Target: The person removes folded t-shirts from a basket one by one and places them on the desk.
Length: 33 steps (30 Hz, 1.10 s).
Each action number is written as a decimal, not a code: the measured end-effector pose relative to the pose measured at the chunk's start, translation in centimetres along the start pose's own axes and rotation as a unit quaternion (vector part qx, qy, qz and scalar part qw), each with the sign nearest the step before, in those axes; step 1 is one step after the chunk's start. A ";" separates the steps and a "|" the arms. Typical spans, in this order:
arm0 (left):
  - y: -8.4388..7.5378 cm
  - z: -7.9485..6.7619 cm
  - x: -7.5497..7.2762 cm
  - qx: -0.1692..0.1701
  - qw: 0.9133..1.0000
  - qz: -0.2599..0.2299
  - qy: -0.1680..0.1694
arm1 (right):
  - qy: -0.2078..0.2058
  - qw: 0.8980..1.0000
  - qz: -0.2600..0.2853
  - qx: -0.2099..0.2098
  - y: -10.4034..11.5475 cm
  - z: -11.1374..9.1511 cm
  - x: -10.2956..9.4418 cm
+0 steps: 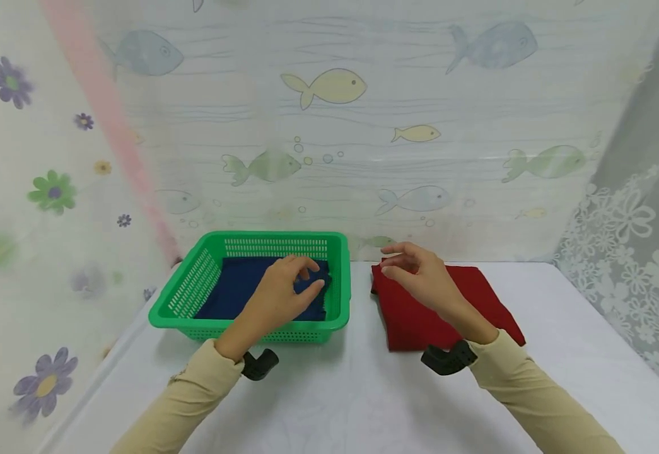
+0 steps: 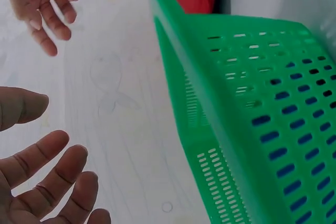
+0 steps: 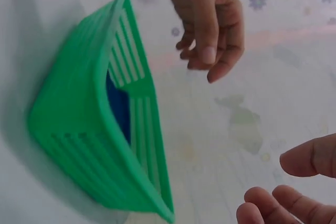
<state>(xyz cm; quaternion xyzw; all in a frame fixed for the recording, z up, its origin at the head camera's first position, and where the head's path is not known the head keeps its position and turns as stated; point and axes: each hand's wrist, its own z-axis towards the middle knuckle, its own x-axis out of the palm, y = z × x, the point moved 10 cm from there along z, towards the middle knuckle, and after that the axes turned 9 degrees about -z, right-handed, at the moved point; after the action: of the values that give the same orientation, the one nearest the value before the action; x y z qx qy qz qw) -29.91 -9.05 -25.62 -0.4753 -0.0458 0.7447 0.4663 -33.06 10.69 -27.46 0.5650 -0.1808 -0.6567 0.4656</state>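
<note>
A green plastic basket (image 1: 193,323) stands on the left of the table, with a folded dark blue cloth (image 1: 238,284) inside it. My left hand (image 1: 280,287) hovers over the basket's front right part, fingers loosely bent and holding nothing. To the right lies a folded dark red cloth (image 1: 431,321). Above its left part is my right hand (image 1: 422,277), fingers relaxed and apart, with nothing in them. In the left wrist view the left fingers (image 2: 52,177) are beside the basket (image 2: 236,103), not touching it. The right wrist view shows the right fingertips (image 3: 273,203) away from the basket (image 3: 79,129).
A white cloth covers the table (image 1: 352,403). Behind it hangs a pale curtain (image 1: 329,145) printed with fish. A flowered curtain (image 1: 34,252) closes the left side, and a sheer lace curtain (image 1: 641,252) the right. Each wrist carries a black camera mount (image 1: 261,364).
</note>
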 end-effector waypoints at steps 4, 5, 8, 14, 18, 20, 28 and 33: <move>1.3 0.0 -1.0 -0.028 0.999 -0.035 0.004 | 0.050 0.989 0.123 0.064 -0.4 0.7 1.6; 1.6 0.0 -1.3 -0.032 0.999 -0.039 0.003 | 0.057 0.984 0.150 0.080 -0.5 0.8 2.0; 2.5 0.1 -1.9 -0.047 0.998 -0.051 0.002 | 0.066 0.968 0.212 0.116 -0.8 1.2 3.0; 5.2 -0.1 -3.0 -0.117 0.988 -0.095 0.013 | 0.074 0.943 0.281 0.160 -0.9 1.9 5.0; 7.0 -0.4 -3.7 -0.179 0.973 -0.145 0.017 | 0.082 0.933 0.307 0.167 -0.6 2.4 6.0; 7.6 -0.5 -3.9 -0.197 0.966 -0.167 0.019 | 0.087 0.931 0.312 0.170 -0.3 2.6 6.4; 9.9 -0.5 -4.5 -0.256 0.941 -0.221 0.030 | 0.101 0.918 0.335 0.187 0.6 3.7 8.1; 11.5 -0.7 -4.4 -0.292 0.922 -0.250 0.045 | 0.098 0.914 0.343 0.193 1.0 4.4 9.1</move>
<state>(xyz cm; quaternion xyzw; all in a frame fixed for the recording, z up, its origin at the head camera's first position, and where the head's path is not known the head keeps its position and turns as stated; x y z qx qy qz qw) -36.38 -18.97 -28.93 -0.5964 -0.3579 0.5350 0.4795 -36.02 1.53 -30.59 0.6081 -0.4405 -0.3503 0.5598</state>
